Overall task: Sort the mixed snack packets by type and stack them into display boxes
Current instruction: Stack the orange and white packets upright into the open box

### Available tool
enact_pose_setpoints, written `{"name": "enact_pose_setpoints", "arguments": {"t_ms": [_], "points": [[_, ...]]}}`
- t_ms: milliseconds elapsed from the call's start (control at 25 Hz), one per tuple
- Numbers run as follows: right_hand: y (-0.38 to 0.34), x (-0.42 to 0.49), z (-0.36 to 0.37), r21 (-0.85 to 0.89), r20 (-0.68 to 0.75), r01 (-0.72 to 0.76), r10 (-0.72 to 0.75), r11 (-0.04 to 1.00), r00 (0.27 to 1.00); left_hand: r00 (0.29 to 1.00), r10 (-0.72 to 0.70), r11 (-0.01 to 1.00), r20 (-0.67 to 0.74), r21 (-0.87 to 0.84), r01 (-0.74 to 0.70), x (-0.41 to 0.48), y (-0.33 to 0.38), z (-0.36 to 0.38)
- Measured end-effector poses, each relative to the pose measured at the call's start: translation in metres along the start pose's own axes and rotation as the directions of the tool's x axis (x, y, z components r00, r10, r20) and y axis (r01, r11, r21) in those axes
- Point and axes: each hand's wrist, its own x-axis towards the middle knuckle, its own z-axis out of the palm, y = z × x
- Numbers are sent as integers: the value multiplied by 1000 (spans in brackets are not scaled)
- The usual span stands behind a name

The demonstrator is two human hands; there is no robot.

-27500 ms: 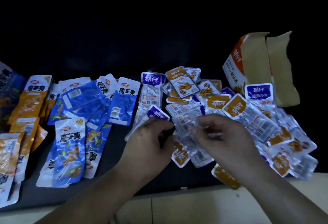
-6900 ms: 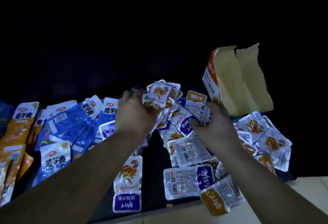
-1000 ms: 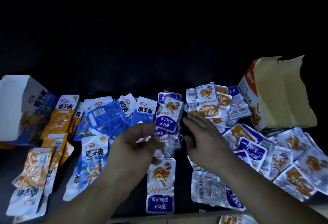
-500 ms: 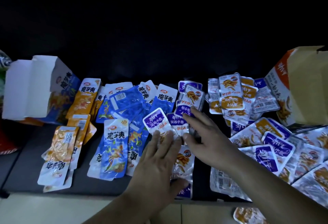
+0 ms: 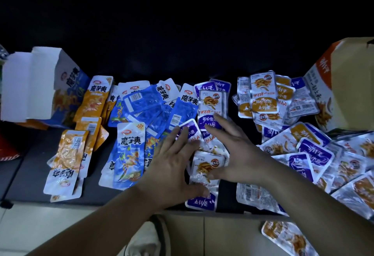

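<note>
My left hand (image 5: 172, 164) and my right hand (image 5: 232, 148) lie flat with straight fingers on a small pile of purple-labelled fish packets (image 5: 208, 166) in the middle of the dark table. Blue packets (image 5: 131, 150) lie left of it, and orange packets (image 5: 68, 152) lie further left. An orange-labelled fish packet stack (image 5: 263, 93) sits at the back right. A mixed heap of purple and orange fish packets (image 5: 315, 154) spreads at the right. A blue and white display box (image 5: 30, 85) stands open at the far left. An orange display box (image 5: 344, 93) stands open at the far right.
The table's front edge (image 5: 60, 205) runs below the packets, with a pale floor beneath it. One orange packet (image 5: 287, 237) lies on the floor at the lower right. Something red (image 5: 8, 150) shows at the left edge.
Both hands have flattened and settled onto the purple packet pile. The view has shifted left, so the left box is fuller in view and the right box sits at the edge.
</note>
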Motion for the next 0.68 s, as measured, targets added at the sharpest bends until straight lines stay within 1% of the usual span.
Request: {"name": "enact_pose_setpoints", "arguments": {"t_ms": [40,160,240,360,440,480,520,560,640,680], "points": [[1,-1,2,-7,-24,5,-5,1000,1000,1000,20,1000,-14,-14,-20,0,0,2],[2,-9,8,-41,-91,19,-23,999,996,989,92,993,-119,-60,-100,-10,1,15],[3,-17,12,-32,-159,47,-51,998,986,974,109,989,-197,-79,-127,-13,7,17],[-1,-40,8,1,-320,49,-46,999,946,935,131,985,-329,-63,-160,-9,30,-2],[-4,-67,2,-38,-426,55,-66,998,902,908,150,968,-391,-130,-216,-9,63,-13],[-4,-83,-1,-19,-460,47,-50,999,887,910,154,944,-386,-213,-250,-10,83,-13],[0,-104,-2,27,-478,24,-8,999,878,930,152,908,-334,-324,-264,-13,107,-8],[5,-126,-1,73,-475,-7,41,997,879,958,140,872,-248,-427,-238,-17,130,1],[26,-165,9,145,-426,-120,171,982,889,992,106,804,-62,-582,-122,-30,166,34],[43,-182,17,176,-371,-214,266,961,890,996,88,776,28,-628,-51,-36,177,56]]}}
